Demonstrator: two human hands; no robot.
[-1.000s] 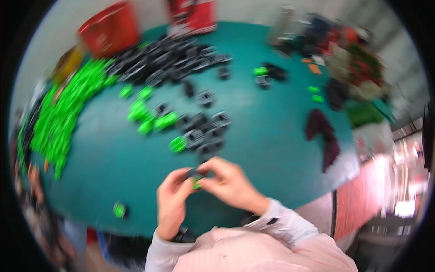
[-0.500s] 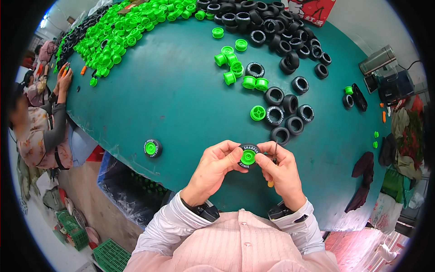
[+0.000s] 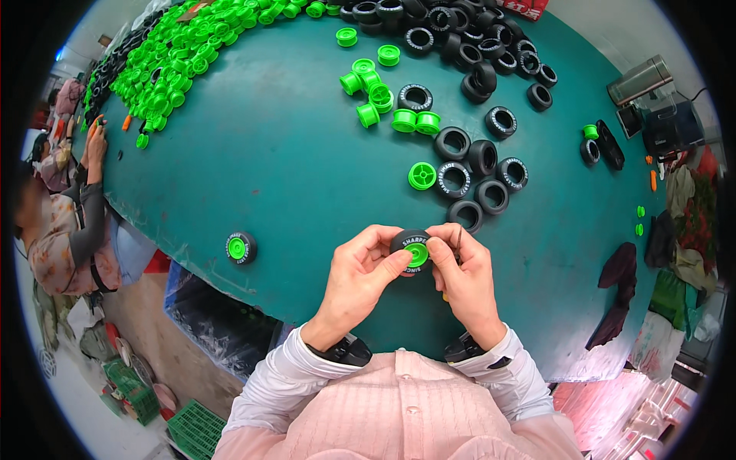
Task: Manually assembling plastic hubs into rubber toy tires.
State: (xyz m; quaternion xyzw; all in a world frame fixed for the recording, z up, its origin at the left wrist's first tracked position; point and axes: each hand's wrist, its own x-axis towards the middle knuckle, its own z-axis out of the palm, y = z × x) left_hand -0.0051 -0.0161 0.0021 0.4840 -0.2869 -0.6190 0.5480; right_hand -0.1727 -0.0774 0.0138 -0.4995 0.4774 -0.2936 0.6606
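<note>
Over the near edge of the table, my left hand [image 3: 351,282] grips a toy wheel [image 3: 416,254], a black tyre with white lettering around a green rim. Its thumb lies across the wheel's face and its fingers curl behind. On the other side, my right hand [image 3: 469,282] is closed, its thumb against the tyre's right edge. A thin tool with a yellow handle [image 3: 445,297] is tucked in that hand, mostly hidden by the fingers. Beyond the hands are loose black tyres [image 3: 464,217] and a loose green rim [image 3: 422,176].
Another tyred wheel [image 3: 241,248] lies on the green table [image 3: 307,176] at left. Heaps of green rims [image 3: 172,65] and black tyres [image 3: 479,38] cover the far side. A metal flask [image 3: 640,80] and dark cloth [image 3: 617,291] are at right. A co-worker's hand [image 3: 95,146] is at far left.
The view has shifted slightly, so the table's contents appear higher and further left. Both hands still hold the wheel between them, which is turned a little; the tool's yellow handle shows less.
</note>
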